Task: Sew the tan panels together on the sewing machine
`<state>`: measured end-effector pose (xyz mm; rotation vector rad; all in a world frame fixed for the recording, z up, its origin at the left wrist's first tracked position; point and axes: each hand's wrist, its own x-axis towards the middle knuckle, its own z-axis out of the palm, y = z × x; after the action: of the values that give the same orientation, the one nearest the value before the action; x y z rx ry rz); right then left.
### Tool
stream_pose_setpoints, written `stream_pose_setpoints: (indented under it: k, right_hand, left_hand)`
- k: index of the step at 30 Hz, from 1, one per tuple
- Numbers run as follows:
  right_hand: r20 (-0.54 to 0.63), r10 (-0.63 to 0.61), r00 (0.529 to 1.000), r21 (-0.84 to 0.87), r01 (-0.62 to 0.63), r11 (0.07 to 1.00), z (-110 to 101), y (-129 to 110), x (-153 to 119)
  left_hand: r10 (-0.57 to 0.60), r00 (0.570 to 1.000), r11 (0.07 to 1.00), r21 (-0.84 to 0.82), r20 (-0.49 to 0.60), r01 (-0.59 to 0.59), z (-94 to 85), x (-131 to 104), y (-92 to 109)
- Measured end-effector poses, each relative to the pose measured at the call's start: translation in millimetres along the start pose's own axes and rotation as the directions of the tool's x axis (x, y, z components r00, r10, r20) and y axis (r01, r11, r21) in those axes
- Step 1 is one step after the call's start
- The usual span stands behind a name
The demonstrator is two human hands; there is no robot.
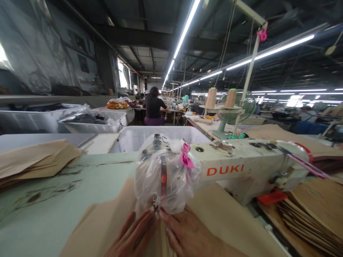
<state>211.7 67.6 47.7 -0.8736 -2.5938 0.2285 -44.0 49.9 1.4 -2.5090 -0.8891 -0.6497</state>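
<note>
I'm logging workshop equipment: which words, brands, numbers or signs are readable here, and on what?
"DUKI": red-orange capitals on the side of the sewing machine.
No other text is readable; any print on the thread cones is too small to tell.

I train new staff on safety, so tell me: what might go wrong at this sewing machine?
The left hand and right hand lie very close to the metal foot, so a slip might hurt a finger. The loose plastic bag over the end of the sewing machine hangs down near the right hand and could snag. The tan sheet might skew if the hands press unevenly.
</note>
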Motion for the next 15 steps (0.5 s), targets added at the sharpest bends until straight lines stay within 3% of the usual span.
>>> stream_pose_setpoints:
  k: [5,11,15]
  right_hand:
    - [-0.003,0.042,0.999,0.010,-0.042,0.999,-4,-2,0]
    - [-0.038,0.059,0.998,0.020,-0.058,0.998,6,4,1]
    - [-0.017,0.084,0.996,0.006,-0.084,0.996,-11,-15,-1]
  left_hand:
    - [-0.040,0.997,0.999,0.019,0.072,0.039,-16.9,4,6]
    - [-0.079,0.997,0.996,0.033,0.019,0.078,-36.2,17,18]
    - [-0.116,0.990,0.993,0.035,0.083,0.114,-43.8,14,21]
